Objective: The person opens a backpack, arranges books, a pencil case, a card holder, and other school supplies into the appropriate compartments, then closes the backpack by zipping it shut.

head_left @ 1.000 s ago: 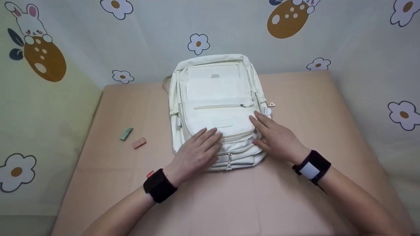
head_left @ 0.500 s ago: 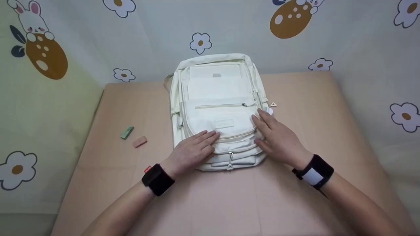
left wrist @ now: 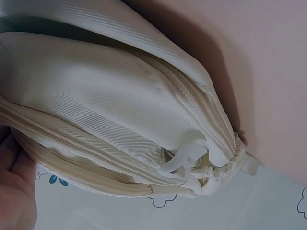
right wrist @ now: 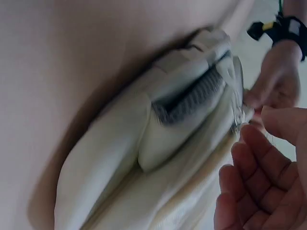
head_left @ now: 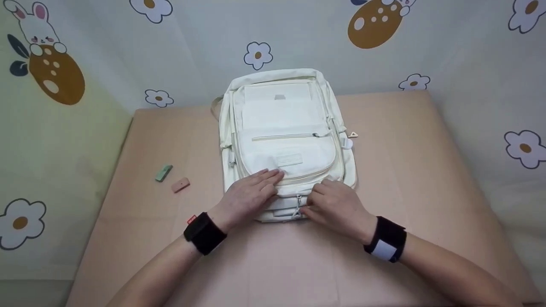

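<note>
A cream backpack [head_left: 281,113] lies on its back with its lower end toward me. My left hand [head_left: 246,200] holds the lower front of the bag. In the left wrist view, its fingers [left wrist: 17,177] curl at a zippered pocket edge. My right hand [head_left: 337,209] is at the bottom right, beside a zipper pull [head_left: 297,214] with a triangular tab. In the right wrist view, my right thumb and loosely bent fingers stand apart near that zipper slider [right wrist: 237,115], pinching nothing. The left hand [right wrist: 276,88] shows behind it. An unzipped pocket with grey lining [right wrist: 192,98] gapes there.
A green eraser-like block [head_left: 164,173] and a pink one [head_left: 181,185] lie left of the bag on the tan tabletop [head_left: 140,238]. Another triangular zipper tab [head_left: 353,134] sticks out at the bag's right side. A printed curtain [head_left: 204,47] stands behind the table.
My right hand has come from the bag's right edge, moving left and down to the bottom zipper pull, its fingers now bent. The left hand slid slightly and its fingers bunched closer together.
</note>
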`<state>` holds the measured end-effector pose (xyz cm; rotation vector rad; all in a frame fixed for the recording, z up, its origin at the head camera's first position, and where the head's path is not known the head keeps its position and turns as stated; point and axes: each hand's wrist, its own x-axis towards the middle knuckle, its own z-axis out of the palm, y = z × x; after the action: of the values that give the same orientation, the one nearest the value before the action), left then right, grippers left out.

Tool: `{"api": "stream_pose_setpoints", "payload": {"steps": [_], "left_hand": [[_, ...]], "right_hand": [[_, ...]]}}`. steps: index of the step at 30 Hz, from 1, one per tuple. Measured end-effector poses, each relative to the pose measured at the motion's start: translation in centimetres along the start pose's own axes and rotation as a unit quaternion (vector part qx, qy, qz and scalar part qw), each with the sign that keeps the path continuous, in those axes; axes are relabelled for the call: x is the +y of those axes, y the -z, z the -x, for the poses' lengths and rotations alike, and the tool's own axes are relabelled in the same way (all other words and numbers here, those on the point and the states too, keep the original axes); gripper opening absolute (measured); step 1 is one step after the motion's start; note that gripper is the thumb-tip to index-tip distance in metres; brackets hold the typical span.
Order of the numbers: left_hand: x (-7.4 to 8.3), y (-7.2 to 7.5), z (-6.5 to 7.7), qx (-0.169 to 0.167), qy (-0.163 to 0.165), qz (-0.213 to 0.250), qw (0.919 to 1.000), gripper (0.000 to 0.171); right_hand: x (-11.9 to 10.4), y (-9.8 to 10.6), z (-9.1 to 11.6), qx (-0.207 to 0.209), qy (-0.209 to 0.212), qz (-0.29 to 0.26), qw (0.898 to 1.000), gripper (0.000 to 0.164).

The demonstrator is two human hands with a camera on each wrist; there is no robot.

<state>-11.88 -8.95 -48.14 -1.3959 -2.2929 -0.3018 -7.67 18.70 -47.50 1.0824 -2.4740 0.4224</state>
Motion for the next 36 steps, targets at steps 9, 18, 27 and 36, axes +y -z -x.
{"api": "stream_pose_setpoints", "payload": {"steps": [9, 18, 27, 36], "left_hand": [[0.2, 0.0, -0.1, 0.0, 0.015, 0.012, 0.9998, 0.035], [0.2, 0.1, -0.3, 0.004, 0.012, 0.013, 0.9998, 0.03], [0.2, 0.1, -0.2, 0.0, 0.012, 0.014, 0.9998, 0.024], [0.2, 0.1, -0.2, -0.009, 0.018, 0.018, 0.9996, 0.01]], "right_hand": [[-0.9, -1.5, -1.4, -0.002, -0.005, 0.087, 0.996, 0.044], [-0.6, -1.4, -1.3, 0.004, -0.019, 0.053, 0.998, 0.023], [-0.3, -0.4, -1.0, -0.021, -0.033, 0.052, 0.998, 0.025], [1.3, 1.4, 0.4, -0.048, -0.065, 0.066, 0.995, 0.027]]}}
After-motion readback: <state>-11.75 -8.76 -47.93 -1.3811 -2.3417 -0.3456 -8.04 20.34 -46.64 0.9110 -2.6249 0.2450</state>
